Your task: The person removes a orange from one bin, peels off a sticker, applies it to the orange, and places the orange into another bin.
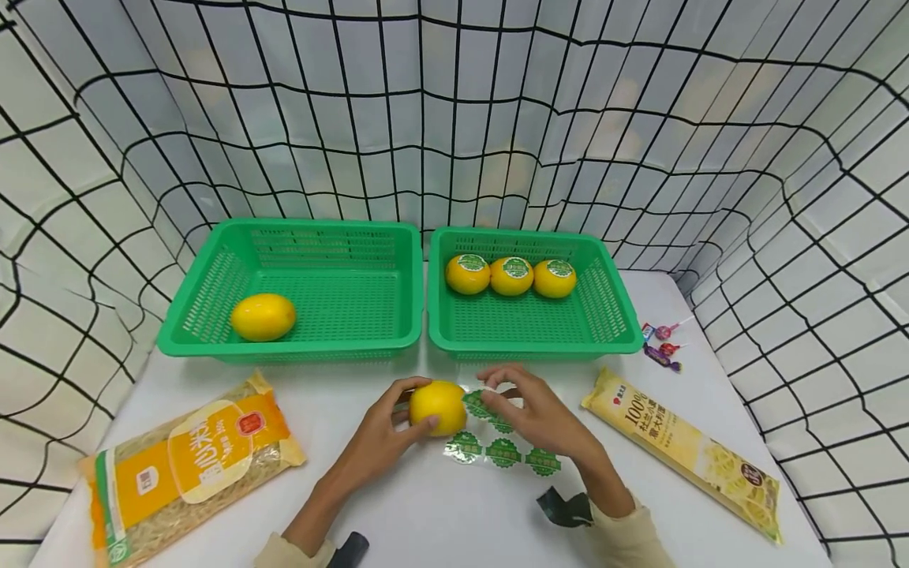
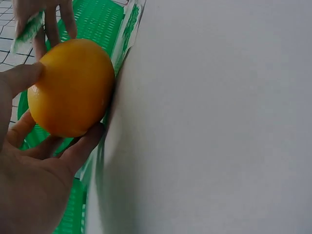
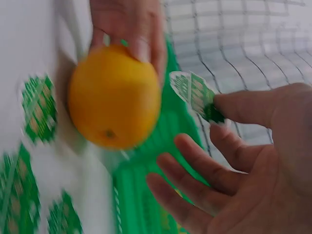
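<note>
My left hand (image 1: 387,430) grips an oval yellow orange (image 1: 438,407), thumb on the near side and fingers behind it. In the right wrist view the orange (image 3: 114,100) shows its dark stem mark and no sticker on the side seen. Just right of it, my right hand (image 1: 536,410) pinches a green and white sticker (image 3: 195,95) between thumb and index finger, the other fingers spread loosely. The sticker is apart from the fruit. Below that hand lies a clear sheet (image 1: 484,439) carrying several green labels, partly hidden by the hand.
A green basket (image 1: 327,347) at the back left holds one plain orange (image 1: 263,317). The basket beside it (image 1: 533,347) holds three labelled oranges (image 1: 511,276). Noodle bags (image 1: 199,473) and pasta (image 1: 685,454) lie at the sides; candies (image 1: 663,343) lie at right. Black netting surrounds the table.
</note>
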Action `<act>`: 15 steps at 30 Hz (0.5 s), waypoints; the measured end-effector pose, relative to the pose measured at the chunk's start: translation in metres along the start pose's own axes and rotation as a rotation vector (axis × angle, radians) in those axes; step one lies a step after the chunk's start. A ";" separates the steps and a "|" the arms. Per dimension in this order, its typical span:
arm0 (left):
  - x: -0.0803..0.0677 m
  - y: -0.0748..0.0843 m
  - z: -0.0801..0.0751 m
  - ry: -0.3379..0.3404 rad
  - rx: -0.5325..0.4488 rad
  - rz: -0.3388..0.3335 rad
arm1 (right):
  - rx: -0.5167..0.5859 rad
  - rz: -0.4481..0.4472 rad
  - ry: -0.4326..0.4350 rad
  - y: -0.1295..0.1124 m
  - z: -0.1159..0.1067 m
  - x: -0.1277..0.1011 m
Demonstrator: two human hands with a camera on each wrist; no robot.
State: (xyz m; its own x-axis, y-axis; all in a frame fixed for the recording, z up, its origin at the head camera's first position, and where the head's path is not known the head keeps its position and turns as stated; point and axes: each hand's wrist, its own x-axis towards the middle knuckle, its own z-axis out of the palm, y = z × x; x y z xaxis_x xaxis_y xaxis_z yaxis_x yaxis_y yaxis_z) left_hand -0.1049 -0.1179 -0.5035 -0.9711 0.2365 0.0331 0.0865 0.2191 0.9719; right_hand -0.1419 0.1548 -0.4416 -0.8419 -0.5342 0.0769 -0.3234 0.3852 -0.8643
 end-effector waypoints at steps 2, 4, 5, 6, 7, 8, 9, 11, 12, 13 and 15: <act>0.000 0.001 -0.002 -0.022 -0.027 -0.020 | -0.008 -0.008 -0.043 -0.007 0.012 0.009; -0.001 0.002 -0.003 -0.041 -0.036 -0.026 | -0.040 -0.004 -0.043 -0.010 0.023 0.018; -0.002 0.002 -0.004 -0.049 -0.039 -0.026 | -0.067 -0.006 -0.029 -0.010 0.028 0.022; -0.002 0.002 -0.004 -0.055 -0.041 -0.025 | -0.094 -0.009 -0.011 -0.011 0.033 0.025; -0.002 0.002 -0.004 -0.060 -0.044 -0.024 | -0.116 -0.013 0.010 -0.011 0.037 0.027; -0.002 0.002 -0.004 -0.059 -0.051 -0.025 | -0.138 -0.020 0.034 -0.010 0.041 0.029; -0.003 0.001 -0.004 -0.059 -0.057 -0.024 | -0.157 -0.025 0.060 -0.009 0.045 0.031; -0.003 0.001 -0.004 -0.059 -0.069 -0.024 | -0.192 -0.041 0.109 -0.006 0.051 0.033; -0.003 0.000 -0.004 -0.059 -0.076 -0.025 | -0.207 -0.051 0.131 -0.005 0.053 0.033; -0.004 0.000 -0.004 -0.058 -0.078 -0.024 | -0.222 -0.063 0.152 -0.003 0.055 0.032; -0.004 0.000 -0.004 -0.055 -0.078 -0.022 | -0.251 -0.094 0.189 0.000 0.059 0.031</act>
State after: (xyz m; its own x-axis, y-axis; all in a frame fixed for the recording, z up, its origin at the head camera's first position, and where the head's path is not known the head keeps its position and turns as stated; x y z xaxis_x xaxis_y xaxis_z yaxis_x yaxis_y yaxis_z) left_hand -0.1017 -0.1225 -0.5027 -0.9586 0.2846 0.0008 0.0456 0.1508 0.9875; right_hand -0.1429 0.0942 -0.4685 -0.8610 -0.4361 0.2618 -0.4801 0.5269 -0.7013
